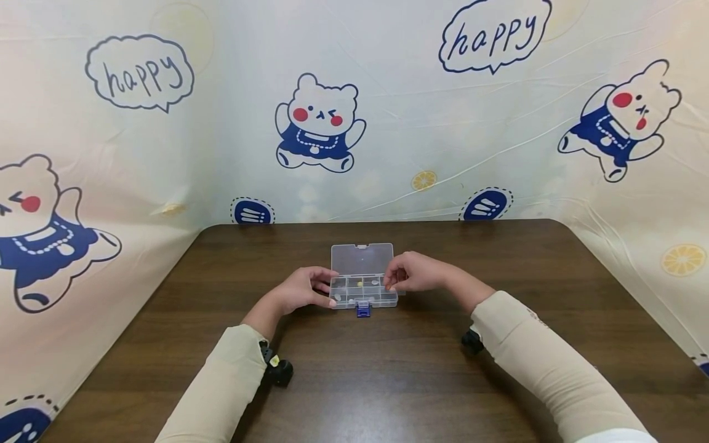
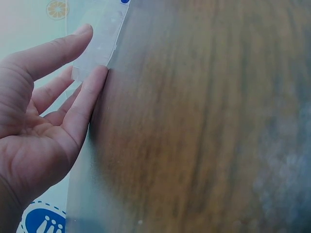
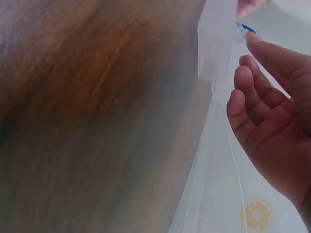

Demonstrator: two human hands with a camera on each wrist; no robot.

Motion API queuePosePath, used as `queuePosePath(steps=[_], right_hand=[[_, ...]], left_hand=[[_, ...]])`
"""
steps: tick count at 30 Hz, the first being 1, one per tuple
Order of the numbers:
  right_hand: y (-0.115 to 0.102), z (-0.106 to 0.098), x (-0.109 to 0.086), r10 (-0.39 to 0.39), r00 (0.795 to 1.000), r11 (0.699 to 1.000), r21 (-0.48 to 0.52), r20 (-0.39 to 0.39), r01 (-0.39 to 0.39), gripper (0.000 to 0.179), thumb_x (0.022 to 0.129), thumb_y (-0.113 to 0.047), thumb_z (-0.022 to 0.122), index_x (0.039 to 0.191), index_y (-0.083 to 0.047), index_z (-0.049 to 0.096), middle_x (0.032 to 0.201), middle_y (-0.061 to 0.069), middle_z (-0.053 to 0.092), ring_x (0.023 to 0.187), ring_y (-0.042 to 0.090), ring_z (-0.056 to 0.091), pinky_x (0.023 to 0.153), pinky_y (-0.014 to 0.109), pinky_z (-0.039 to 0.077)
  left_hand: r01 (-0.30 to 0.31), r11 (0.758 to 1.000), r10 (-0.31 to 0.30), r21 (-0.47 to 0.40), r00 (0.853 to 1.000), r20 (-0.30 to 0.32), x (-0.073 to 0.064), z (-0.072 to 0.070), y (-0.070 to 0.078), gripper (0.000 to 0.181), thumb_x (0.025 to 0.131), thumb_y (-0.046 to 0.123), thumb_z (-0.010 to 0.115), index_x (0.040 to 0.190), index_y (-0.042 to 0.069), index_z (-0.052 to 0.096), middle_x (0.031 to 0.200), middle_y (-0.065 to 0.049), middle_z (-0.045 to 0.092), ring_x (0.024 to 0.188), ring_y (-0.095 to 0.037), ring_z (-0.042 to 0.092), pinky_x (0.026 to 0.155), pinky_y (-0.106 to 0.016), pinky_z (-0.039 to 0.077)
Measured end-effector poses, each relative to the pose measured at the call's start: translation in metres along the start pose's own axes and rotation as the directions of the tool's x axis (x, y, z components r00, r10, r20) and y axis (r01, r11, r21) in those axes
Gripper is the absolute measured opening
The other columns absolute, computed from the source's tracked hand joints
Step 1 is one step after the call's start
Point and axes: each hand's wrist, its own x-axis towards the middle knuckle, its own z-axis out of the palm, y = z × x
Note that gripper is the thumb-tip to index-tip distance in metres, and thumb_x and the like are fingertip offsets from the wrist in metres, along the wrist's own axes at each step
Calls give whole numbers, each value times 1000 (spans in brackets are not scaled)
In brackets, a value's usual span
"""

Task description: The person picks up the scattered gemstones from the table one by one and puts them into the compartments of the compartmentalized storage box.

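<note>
A clear plastic compartment box lies on the table with its lid raised at the back and a blue latch at the front. Small pieces sit in its compartments, among them a yellow one and a pale one. My left hand holds the box's left end, thumb at the front corner and fingers toward the back. Over the right compartments, my right hand has thumb and forefinger together. A small glassy piece shows at that thumb tip; the other fingers curl loosely.
The brown wooden table extends around the box. Behind it hangs a printed cloth with bears and lettering. Black wrist cameras are strapped at both sleeves. A thin clear strip shows beside the box's right end.
</note>
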Motion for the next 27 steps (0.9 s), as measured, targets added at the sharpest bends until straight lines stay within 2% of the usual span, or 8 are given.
queuePosePath(steps=[10, 17, 27], right_hand=[[3, 4, -2, 15, 999, 1000, -8, -33, -15, 7, 87, -7, 73, 93, -7, 71, 80, -5, 60, 72, 11, 52, 65, 26, 47], [3, 1, -13, 11, 994, 1000, 16, -109, -10, 11, 87, -10, 74, 97, -6, 71, 84, -4, 61, 75, 14, 55, 69, 29, 51], [5, -1, -38, 102, 957, 994, 59, -273, -89, 19, 86, -20, 77, 101, -10, 71, 89, -4, 64, 79, 17, 57, 72, 31, 52]], left_hand=[[4, 1000, -3, -6, 1000, 4, 1, -1, 1, 66, 71, 10, 88, 131, 10, 60, 118, -10, 61, 103, -25, 57, 87, -33, 52], [11, 1000, -11, -20, 1000, 3, 1, -1, -2, 67, 69, 10, 89, 130, 13, 60, 116, -7, 61, 103, -25, 57, 87, -33, 53], [-21, 999, 22, -37, 1000, 13, -1, -1, -4, 72, 71, 9, 88, 135, 8, 56, 126, -11, 59, 104, -26, 58, 87, -33, 53]])
